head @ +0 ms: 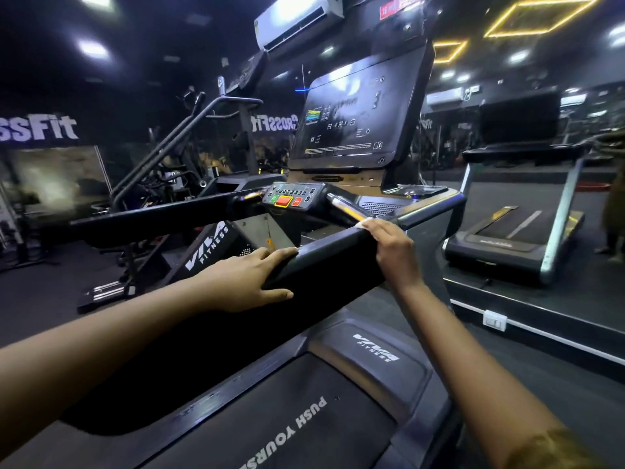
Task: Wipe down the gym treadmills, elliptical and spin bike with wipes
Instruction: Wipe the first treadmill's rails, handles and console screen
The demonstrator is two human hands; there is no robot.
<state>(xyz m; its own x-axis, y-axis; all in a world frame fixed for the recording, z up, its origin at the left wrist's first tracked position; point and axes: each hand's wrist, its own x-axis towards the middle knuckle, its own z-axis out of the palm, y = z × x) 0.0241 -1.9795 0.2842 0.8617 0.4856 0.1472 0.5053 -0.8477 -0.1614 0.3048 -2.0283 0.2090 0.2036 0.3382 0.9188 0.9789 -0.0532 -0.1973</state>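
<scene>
The thin white wipe [362,225] sat bunched on top of the treadmill's black padded side rail [324,265], only a corner showing beneath the right hand [394,252], whose fingers [380,231] curled over it. It looked limp and light, best pinned flat against the firm, smooth padding. The left hand [248,282] rested lower down the rail, its fingers straight

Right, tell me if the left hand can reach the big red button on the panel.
Probably yes: the left hand rests on the handrail, nothing stands between it and the big red button; the right hand and wipe are aside.
</scene>
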